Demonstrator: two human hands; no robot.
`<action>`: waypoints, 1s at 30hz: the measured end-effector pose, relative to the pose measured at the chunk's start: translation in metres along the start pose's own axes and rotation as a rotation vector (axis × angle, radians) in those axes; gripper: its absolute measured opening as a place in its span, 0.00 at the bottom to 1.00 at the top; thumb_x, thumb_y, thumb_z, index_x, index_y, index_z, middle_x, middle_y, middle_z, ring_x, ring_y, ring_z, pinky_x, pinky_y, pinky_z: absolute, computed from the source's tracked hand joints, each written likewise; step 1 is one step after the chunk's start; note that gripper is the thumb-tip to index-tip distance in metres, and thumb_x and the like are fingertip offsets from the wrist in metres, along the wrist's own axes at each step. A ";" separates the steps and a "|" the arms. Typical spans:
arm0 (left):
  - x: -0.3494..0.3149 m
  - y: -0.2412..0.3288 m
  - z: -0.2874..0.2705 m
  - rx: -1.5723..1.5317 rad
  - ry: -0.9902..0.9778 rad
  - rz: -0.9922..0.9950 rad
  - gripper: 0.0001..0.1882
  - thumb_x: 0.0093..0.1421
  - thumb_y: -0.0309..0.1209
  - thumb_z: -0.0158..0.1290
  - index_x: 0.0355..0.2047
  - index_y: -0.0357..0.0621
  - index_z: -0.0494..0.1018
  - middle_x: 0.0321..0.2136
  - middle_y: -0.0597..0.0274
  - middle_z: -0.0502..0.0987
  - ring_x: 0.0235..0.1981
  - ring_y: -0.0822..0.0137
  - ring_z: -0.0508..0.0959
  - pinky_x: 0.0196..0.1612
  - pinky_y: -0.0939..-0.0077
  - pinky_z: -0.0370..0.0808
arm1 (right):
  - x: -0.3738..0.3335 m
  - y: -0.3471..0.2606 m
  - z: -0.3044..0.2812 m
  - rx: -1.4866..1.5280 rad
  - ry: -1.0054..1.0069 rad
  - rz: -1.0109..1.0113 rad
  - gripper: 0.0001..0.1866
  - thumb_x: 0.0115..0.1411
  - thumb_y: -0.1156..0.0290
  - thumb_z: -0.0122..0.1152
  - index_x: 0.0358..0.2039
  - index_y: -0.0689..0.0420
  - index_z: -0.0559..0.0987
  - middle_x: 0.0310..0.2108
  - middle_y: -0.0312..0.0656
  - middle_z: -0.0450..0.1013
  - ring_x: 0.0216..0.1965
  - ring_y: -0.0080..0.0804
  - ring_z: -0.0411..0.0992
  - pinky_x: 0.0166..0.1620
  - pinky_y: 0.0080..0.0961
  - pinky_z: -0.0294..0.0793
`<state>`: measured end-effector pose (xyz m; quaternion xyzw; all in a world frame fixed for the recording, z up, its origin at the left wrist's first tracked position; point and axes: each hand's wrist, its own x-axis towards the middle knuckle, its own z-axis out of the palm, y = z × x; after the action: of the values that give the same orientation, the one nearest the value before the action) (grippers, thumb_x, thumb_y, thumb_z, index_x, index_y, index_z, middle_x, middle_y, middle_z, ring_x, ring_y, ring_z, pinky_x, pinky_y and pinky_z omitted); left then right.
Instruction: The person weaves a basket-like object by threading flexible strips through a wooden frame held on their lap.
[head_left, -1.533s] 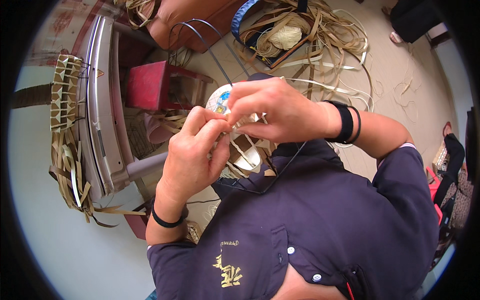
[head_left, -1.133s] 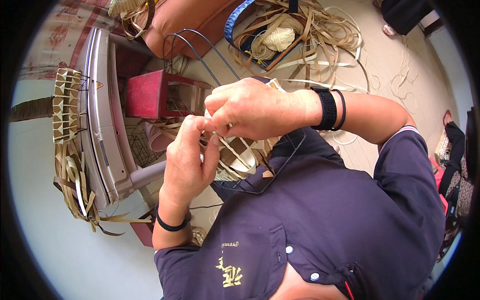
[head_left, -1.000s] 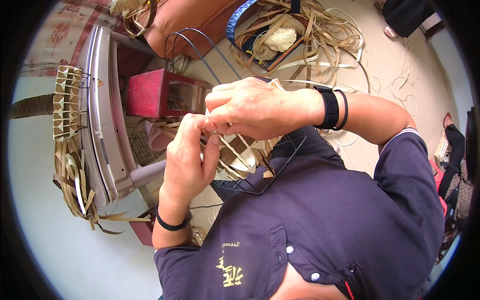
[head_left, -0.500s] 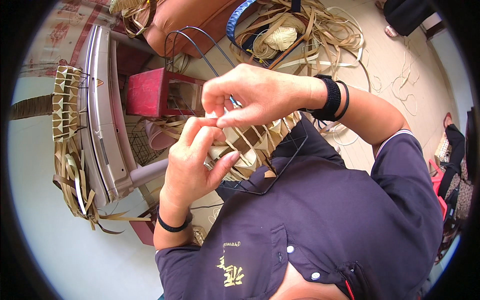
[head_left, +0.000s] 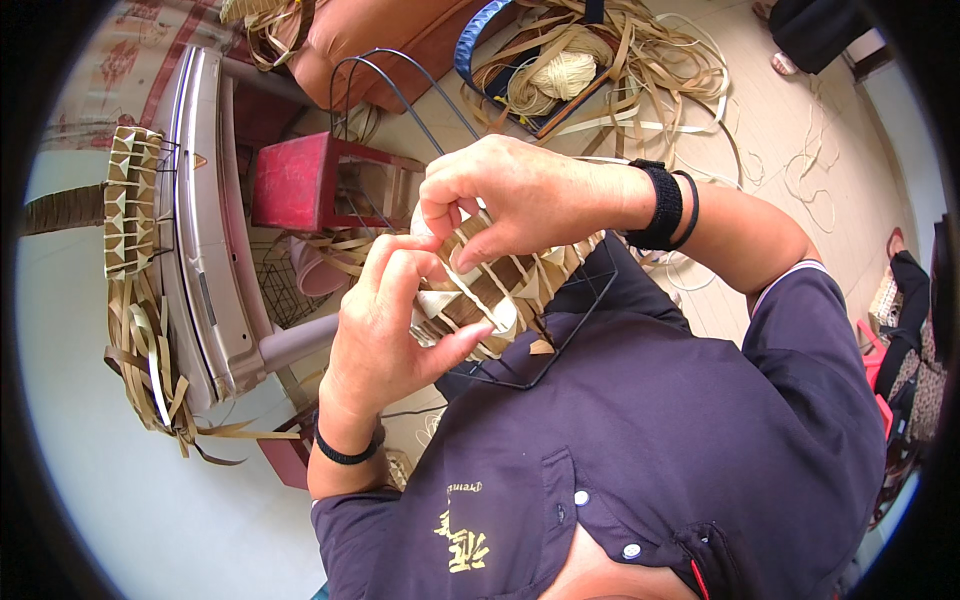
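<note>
On my lap rests a partly woven basket (head_left: pixel 527 278) of tan strips and cream cords, built on a black wire frame (head_left: pixel 540 375). My left hand (head_left: pixel 375 325) grips its left end, the thumb lying on the woven side and the fingers bent over the upper edge. Curled fingers of my right hand (head_left: pixel 525 195) meet the left fingertips at that edge; the right thumb lies lower, against the weave. Whatever sits between the right fingers is hidden. A tall wire handle (head_left: pixel 385 55) rises beyond my hands.
A red stool (head_left: pixel 292 183) stands beyond my left hand. Further off, a dark blue basket (head_left: pixel 470 50) holds a cream cord ball (head_left: pixel 563 76) beside loose tan strips (head_left: pixel 650 80). Another woven piece (head_left: pixel 130 205) hangs by a pale appliance-like panel (head_left: pixel 195 230). Another person's foot (head_left: pixel 783 64) shows top right.
My right thumb has moved away from the left fingertips and down onto the weave. The right hand has shifted slightly right, uncovering more of the basket's side.
</note>
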<state>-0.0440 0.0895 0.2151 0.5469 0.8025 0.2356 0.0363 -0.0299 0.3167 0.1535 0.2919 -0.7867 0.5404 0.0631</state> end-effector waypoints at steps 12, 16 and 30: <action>0.001 0.014 0.000 0.034 -0.031 -0.072 0.27 0.40 0.37 0.77 0.35 0.40 0.73 0.45 0.49 0.71 0.42 0.51 0.78 0.41 0.60 0.79 | 0.006 -0.001 -0.003 0.084 -0.043 -0.080 0.08 0.53 0.72 0.67 0.27 0.60 0.76 0.22 0.44 0.72 0.27 0.40 0.73 0.33 0.37 0.70; 0.000 0.020 0.005 0.053 -0.023 -0.118 0.25 0.41 0.33 0.75 0.34 0.39 0.73 0.45 0.49 0.71 0.40 0.51 0.78 0.40 0.61 0.78 | 0.008 -0.004 -0.008 0.112 -0.044 -0.015 0.10 0.56 0.73 0.65 0.25 0.61 0.71 0.20 0.44 0.69 0.24 0.37 0.70 0.31 0.34 0.68; -0.008 -0.024 -0.010 -0.424 0.025 -0.071 0.13 0.59 0.29 0.62 0.42 0.37 0.74 0.43 0.48 0.78 0.46 0.51 0.80 0.49 0.65 0.75 | -0.006 -0.019 0.008 -0.219 0.439 -0.262 0.11 0.50 0.76 0.70 0.34 0.59 0.78 0.32 0.43 0.73 0.30 0.34 0.73 0.33 0.30 0.72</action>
<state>-0.0643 0.0722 0.2122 0.4955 0.7541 0.4045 0.1490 -0.0126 0.3072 0.1630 0.2586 -0.7632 0.4898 0.3327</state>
